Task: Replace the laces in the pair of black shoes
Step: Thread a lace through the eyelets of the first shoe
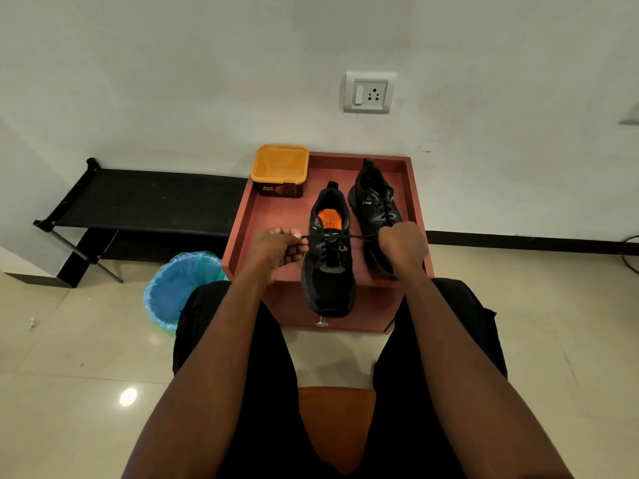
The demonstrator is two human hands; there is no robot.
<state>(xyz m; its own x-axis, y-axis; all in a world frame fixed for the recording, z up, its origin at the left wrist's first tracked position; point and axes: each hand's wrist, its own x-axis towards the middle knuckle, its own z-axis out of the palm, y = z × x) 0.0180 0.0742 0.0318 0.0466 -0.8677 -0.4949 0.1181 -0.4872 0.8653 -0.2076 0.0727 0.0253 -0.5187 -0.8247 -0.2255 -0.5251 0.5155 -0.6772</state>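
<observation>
Head view: a low red bench with a raised rim stands against a white wall, and a person sits facing it with both bare arms stretched forward.

Near the front edge of the bench, roughly at its middle, sits the near black shoe, toe toward the person and overhanging the front edge a little, its orange insole showing in the opening. A black lace runs taut across the top of this shoe, from one hand to the other.

The left hand is just left of the shoe, its grip clamped on the left end of the lace, fingers curled and pinching it. The right hand is just right of the shoe, its grip a closed fist round the other end of the lace.

The far black shoe lies toward the right edge and back right corner of the bench, just beside the near shoe, laced, partly hidden behind the right hand.

A yellow tub with a dark printed band sits at the back left corner of the bench, its mouth facing up, well apart from both hands.

On the tiled floor left of the bench is a bin lined with a blue bag. Further left stands a black rack along the wall. A wall socket is above the bench. The edge of an orange seat shows between the person's legs.
</observation>
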